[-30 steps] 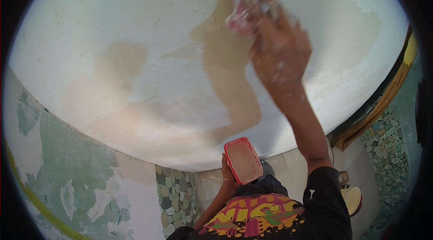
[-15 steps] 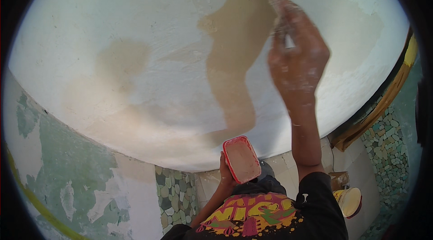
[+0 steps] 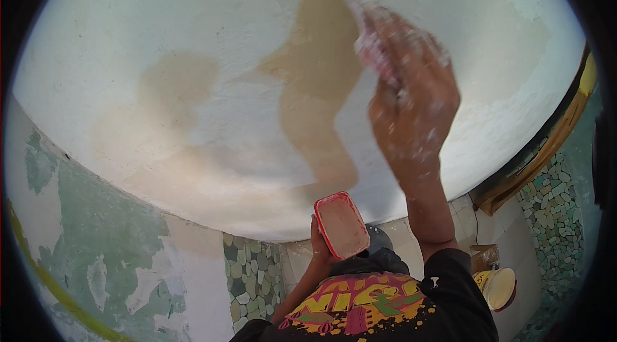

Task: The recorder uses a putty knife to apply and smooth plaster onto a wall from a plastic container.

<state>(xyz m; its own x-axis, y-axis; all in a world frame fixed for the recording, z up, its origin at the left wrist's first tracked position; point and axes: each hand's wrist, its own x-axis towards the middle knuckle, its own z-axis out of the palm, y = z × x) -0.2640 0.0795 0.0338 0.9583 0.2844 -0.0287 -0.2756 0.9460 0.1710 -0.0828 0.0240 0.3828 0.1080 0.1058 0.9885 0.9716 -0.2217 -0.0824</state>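
Observation:
My right hand (image 3: 418, 78) is raised to a pale, curved-looking wall (image 3: 244, 14), its fingers closed round a putty scraper (image 3: 375, 51). Pinkish-white paste smears the tool and my knuckles, and motion blurs the blade's outline. The blade's edge appears to meet the wall; exact contact is hard to make out. Low in front of my body, my left hand (image 3: 318, 245) grips a red-rimmed rectangular tub (image 3: 322, 229) from its left side. Smooth beige-pink putty (image 3: 344, 221) lies in it. The arm's brown shadow (image 3: 315, 85) falls across the wall left of the scraper.
A yellow bucket (image 3: 498, 287) stands on the pale floor tiles at lower right, beside a small brown box (image 3: 484, 257). Pebble-patterned surfaces (image 3: 549, 213) show on both sides. A wooden edge (image 3: 536, 168) borders the wall's right; a patchy green wall (image 3: 109, 239) lies left.
My right hand and the scraper have shifted left and slightly down along the wall, and the shadow has moved with them. My left hand and the tub are almost where they were.

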